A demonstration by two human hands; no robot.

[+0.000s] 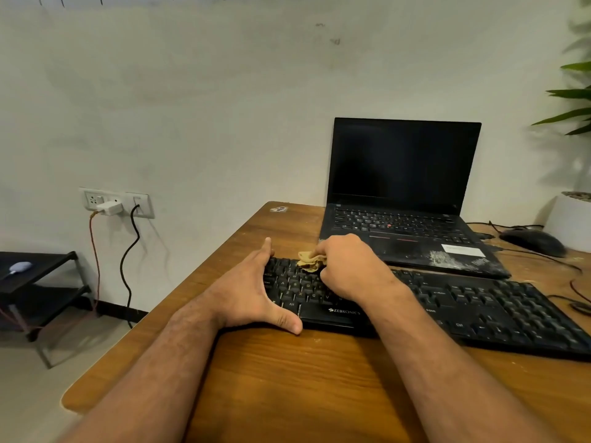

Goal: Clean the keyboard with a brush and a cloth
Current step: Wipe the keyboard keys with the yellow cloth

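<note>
1. I am bracing my left hand [256, 289] against the left end of the flat black plastic keyboard [447, 302], fingers straight along its far edge and thumb spread along its near edge. It is gripping nothing; I judge it is there to stop the board sliding on the brown wood-grain worktop [287, 372] while I rub.
2. I am keeping the keyboard lying flat across the worktop, its long side running out to my right, so every row of keys is facing up to be wiped.
3. I am pinching the small crumpled tan cloth [308, 261] in my right hand [348, 266], fingers curled round it, and pressing it onto the upper-left rows of keys. Bunching it up is probably giving me a firmer pad to work between the keys.
4. I am seeing no brush anywhere, so I am taking this as the cloth part of the job, with most of the board to the right still to cover.
5. I am leaving the open black laptop [406, 199] just behind the keyboard and the dark mouse [532, 241] further right, both out of my wiping path.
</note>
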